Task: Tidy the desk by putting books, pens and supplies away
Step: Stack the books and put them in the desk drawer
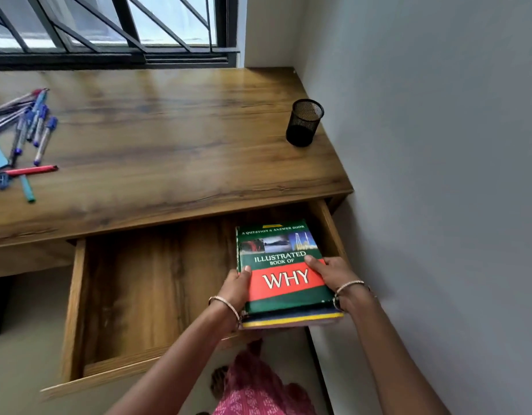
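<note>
My left hand (236,287) and right hand (333,275) grip a stack of books (284,283) by its sides, at the right end of the open drawer (76,295). Pens (28,130) lie scattered on the surface (169,139).

Green book stack (284,274) above open drawer (145,289).

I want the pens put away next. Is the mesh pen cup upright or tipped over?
Upright: the mesh pen cup stands on its base on the desk, open mouth up.
</note>
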### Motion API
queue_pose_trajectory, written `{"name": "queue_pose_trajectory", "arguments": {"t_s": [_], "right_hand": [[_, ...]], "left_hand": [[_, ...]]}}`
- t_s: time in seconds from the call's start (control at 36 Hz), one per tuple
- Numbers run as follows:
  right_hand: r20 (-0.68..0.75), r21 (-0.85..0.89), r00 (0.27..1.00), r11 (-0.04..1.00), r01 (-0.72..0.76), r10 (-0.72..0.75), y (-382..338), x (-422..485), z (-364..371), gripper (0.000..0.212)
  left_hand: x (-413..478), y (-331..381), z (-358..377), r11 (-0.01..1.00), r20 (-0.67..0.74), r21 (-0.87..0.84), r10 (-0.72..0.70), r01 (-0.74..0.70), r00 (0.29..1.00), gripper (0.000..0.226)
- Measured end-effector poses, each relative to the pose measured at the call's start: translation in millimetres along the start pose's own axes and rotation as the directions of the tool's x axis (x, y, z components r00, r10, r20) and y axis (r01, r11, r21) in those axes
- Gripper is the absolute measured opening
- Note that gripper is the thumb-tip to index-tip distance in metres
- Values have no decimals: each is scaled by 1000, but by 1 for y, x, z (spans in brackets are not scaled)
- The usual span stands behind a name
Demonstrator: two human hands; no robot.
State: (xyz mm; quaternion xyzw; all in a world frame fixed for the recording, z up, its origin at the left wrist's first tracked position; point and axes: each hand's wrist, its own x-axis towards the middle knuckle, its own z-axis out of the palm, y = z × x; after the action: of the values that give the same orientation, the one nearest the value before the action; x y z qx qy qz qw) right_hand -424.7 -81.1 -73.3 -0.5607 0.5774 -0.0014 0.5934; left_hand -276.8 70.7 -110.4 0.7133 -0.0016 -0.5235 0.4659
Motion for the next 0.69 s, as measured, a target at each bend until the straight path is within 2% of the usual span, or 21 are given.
{"name": "queue_pose_trajectory", "arguments": {"t_s": [0.11,0.17,0.31,0.39,0.5,0.64,0.69], "right_hand": [[10,-73,999,997,35,-34,-20,33,6,26],[-7,-130,1000,991,26,-27,-18,57,8,30],[-110,-289,994,956,-42,10,3,109,16,42],[-179,-349,984,936,-48,-17,0,116,19,48],[-232,-423,971,905,-54,-51,-8,110,22,45],[-250,-534,952,845,14,-174,-6,100,26,35],[-231,-580,950,814,40,-211,-6,93,26,38]], "left_hand": [[22,15,6,995,-57,92,-24,30,998,28],[38,17,10,990,-96,136,-22,35,995,29],[46,26,21,950,-154,309,7,41,988,25],[53,22,24,913,-175,406,37,37,984,32],[63,23,25,876,-165,483,85,5,983,35],[73,32,16,717,-155,696,181,-23,971,38],[74,38,12,690,-132,722,201,-45,971,37]]}}
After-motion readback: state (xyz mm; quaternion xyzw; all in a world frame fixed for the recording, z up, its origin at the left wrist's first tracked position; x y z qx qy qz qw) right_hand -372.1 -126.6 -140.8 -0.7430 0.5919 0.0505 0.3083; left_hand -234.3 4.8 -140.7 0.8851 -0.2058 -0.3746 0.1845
